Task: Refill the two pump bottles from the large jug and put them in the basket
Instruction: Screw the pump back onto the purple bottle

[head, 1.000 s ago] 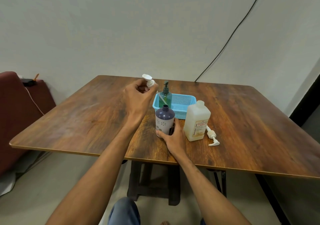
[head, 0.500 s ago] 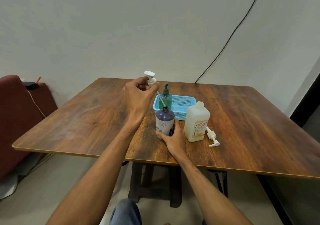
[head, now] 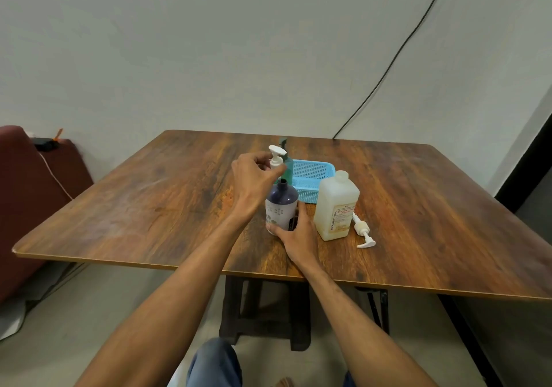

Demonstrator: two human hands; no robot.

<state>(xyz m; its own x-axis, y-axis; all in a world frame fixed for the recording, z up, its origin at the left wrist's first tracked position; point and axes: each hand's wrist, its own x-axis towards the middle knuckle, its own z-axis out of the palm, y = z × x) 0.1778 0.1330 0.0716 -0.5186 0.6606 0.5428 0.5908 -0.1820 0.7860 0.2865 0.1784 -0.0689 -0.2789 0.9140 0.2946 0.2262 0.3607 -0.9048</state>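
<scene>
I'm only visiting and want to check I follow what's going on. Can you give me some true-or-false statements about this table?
1. The left hand holds a white pump above the purple bottle. True.
2. The right hand grips the jug. False: it grips the purple bottle.
3. A second pump lies on the table beside the jug. True.
4. The jug lies on its side. False: it stands upright.

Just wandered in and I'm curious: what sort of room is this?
Probably a plain room in a home: a wooden table by a bare wall, a dark red cushioned seat at left, a loose cable.
</scene>
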